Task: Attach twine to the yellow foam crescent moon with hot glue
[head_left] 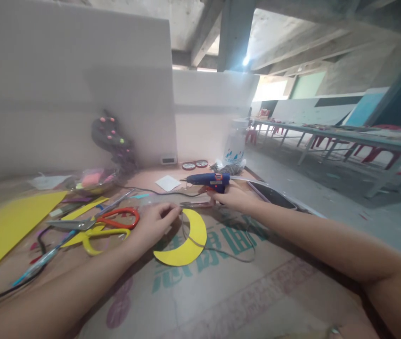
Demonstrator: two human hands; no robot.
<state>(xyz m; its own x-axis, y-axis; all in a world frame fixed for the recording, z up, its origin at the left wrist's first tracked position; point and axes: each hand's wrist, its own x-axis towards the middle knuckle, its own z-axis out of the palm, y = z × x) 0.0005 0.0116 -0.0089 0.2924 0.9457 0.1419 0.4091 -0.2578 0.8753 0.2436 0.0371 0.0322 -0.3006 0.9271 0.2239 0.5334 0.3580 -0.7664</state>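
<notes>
And here we are at the bench [143,178], where the right hand [229,195] has its fingers wrapped round the handle of a blue glue gun [203,180], some of them hidden behind it! The gun's long axis lies nearly level, side to side, its nozzle pointing to the bench's left edge, and a pale glue stick [248,180] pokes out behind toward the right edge. The barrel sits above those gripping fingers, the nozzle out beyond them to the left.

Now the left hand [163,216]: thumb and forefinger pressed together, pinching the end of a grey string [221,253]; whether they nip paper too, I cannot tell. Right beside those fingertips is the upper tip of a yellow crescent [199,233], flat near the middle of the bench. Its long axis slants from that tip down to the lower one, on the near left, with the bulge facing the near right corner. The string crosses it and loops out to the right!

Left of the left hand, red-handled scissors [118,218] overlap a yellow-handled pair [106,231], and a phone [273,194] lies along the bench's right edge
</notes>
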